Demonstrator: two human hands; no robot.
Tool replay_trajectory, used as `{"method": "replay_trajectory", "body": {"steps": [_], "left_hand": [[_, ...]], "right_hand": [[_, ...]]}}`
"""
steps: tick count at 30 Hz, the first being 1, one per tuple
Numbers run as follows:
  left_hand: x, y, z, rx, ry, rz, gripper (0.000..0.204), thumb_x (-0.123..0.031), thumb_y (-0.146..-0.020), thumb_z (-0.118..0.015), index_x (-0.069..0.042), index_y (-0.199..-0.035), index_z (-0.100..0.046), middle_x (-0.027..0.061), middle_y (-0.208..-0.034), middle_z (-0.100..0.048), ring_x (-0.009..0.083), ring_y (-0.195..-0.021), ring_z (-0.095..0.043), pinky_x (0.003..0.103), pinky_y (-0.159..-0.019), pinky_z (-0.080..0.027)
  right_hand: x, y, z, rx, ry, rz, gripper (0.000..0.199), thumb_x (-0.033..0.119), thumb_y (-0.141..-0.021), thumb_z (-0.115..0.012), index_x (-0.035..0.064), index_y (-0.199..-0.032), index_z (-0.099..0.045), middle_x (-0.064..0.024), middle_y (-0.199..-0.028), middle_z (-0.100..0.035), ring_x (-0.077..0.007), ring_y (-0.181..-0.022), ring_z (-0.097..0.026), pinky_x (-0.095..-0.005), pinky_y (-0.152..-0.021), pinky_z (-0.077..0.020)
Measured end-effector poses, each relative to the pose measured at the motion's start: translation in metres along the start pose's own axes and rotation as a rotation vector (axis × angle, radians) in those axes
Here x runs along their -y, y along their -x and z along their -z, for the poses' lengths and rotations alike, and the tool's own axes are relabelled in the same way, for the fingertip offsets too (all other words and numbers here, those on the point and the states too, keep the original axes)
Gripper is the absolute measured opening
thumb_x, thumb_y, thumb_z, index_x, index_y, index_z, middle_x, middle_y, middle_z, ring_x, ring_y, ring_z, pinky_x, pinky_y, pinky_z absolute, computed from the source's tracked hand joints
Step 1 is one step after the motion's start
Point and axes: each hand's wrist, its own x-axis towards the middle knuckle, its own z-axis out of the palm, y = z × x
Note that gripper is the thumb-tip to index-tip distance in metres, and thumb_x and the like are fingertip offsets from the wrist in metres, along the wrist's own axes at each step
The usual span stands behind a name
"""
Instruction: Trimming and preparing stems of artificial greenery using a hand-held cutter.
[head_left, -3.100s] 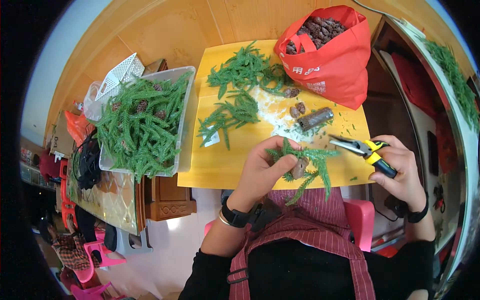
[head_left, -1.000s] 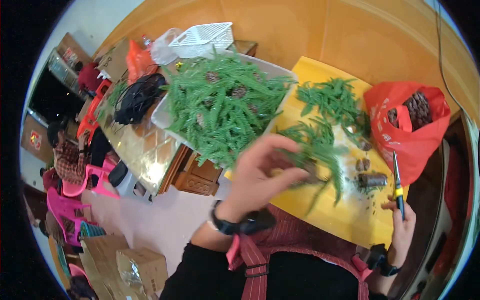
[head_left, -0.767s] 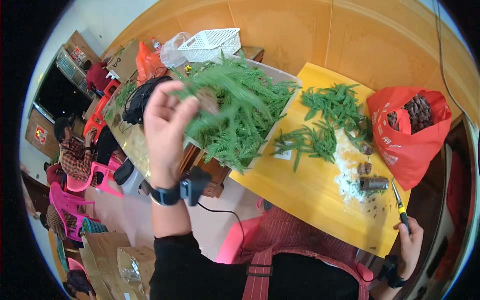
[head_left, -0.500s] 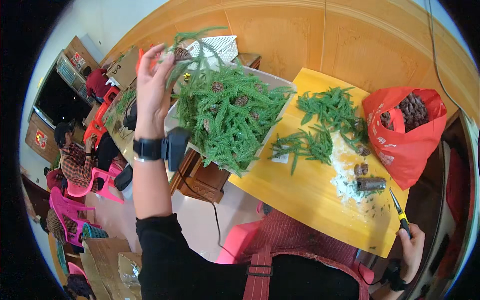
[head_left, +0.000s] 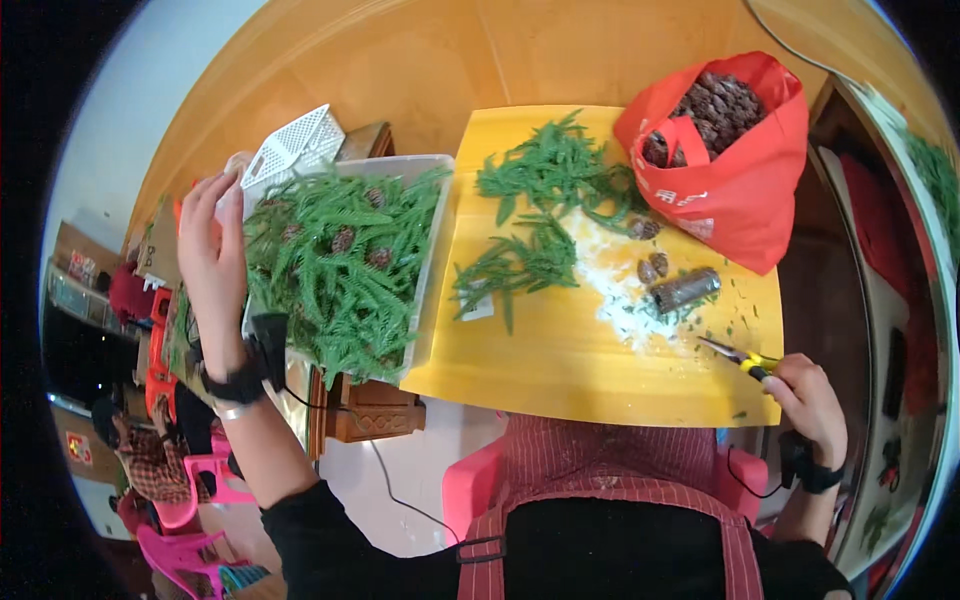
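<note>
Green sprigs fill the clear plastic bin [head_left: 430, 250] at our left, heaped high with a few brown cones showing among them, and that is where our left hand [head_left: 210, 255] is: raised at the bin's far left edge, fingers spread wide and holding nothing. The hand hangs just beside the heap rather than in it, its palm turned toward the sprigs. A white basket [head_left: 295, 150] stands just behind the bin.

Moving right, the yellow table [head_left: 560, 370] carries a smaller, looser scatter of sprigs [head_left: 545, 215] near its far side, close enough for either hand to draw from. Beside them lie pale crumbs, a couple of loose cones [head_left: 650, 268] and a short dark cylinder [head_left: 685, 290] on its side, gathered in front of the red bag [head_left: 740, 190]. The bag sits open at the table's far right corner, mouth up, so the cones inside stay within reach.

At the right edge, our right hand [head_left: 810, 400] rests near the table's front corner, fingers closed around the yellow handles of a pair of pliers [head_left: 735, 355]. The tips point inward over the table, toward the cylinder and crumbs; whether they are open we cannot tell.
</note>
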Motion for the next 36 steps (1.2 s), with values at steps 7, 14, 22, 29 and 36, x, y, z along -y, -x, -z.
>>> {"method": "replay_trajectory", "body": {"steps": [7,14,22,29,36], "left_hand": [[-0.183,0.043,-0.042,0.596,0.796,0.114,0.035,-0.001,-0.076,-0.057,-0.003,-0.11,-0.053,0.014,-0.096,-0.058,0.0252,-0.09,-0.055,0.034,-0.082,-0.044],[-0.207,0.107,-0.165,0.592,0.395,0.049,0.056,-0.003,-0.061,-0.071,-0.009,-0.113,-0.051,0.0172,-0.116,-0.043,0.0359,-0.107,-0.043,0.04,-0.083,-0.043],[-0.191,0.112,-0.195,0.443,0.676,0.216,0.036,-0.004,-0.071,-0.067,-0.006,-0.104,-0.055,0.0105,-0.089,-0.059,0.0199,-0.08,-0.057,0.028,-0.07,-0.046],[-0.214,0.096,-0.148,0.574,1.569,0.841,0.02,-0.005,-0.082,-0.059,-0.003,-0.101,-0.054,0.0025,-0.089,-0.06,0.0063,-0.072,-0.053,0.021,-0.063,-0.044],[-0.216,0.1,-0.135,0.641,1.761,1.026,0.024,-0.008,-0.084,-0.058,-0.002,-0.106,-0.053,0.0047,-0.094,-0.061,0.0124,-0.082,-0.06,0.022,-0.064,-0.047]], "right_hand": [[-0.008,-0.013,-0.044,0.06,0.103,0.167,0.022,0.018,-0.063,-0.069,0.0004,-0.068,-0.056,-0.0144,-0.073,-0.054,-0.0324,-0.08,-0.051,-0.0391,-0.073,-0.0428],[-0.01,-0.013,-0.062,0.018,0.227,0.123,0.026,0.016,-0.058,-0.072,0.0012,-0.074,-0.058,-0.0148,-0.079,-0.054,-0.0312,-0.084,-0.051,-0.0376,-0.076,-0.0428],[0.01,-0.017,-0.033,-0.005,0.027,-0.051,0.028,0.009,-0.062,-0.071,0.0006,-0.085,-0.058,-0.015,-0.083,-0.057,-0.0302,-0.082,-0.056,-0.0348,-0.071,-0.0457],[0.065,-0.071,-0.029,-0.195,-0.377,0.184,0.028,0.005,-0.071,-0.064,0.0013,-0.097,-0.056,-0.0101,-0.087,-0.059,-0.019,-0.082,-0.058,-0.0271,-0.071,-0.0454],[0.107,-0.113,-0.059,-0.047,-0.76,0.282,0.04,0.005,-0.077,-0.061,0.0036,-0.114,-0.048,-0.0032,-0.095,-0.055,-0.0105,-0.086,-0.053,-0.0241,-0.07,-0.0459]]}}
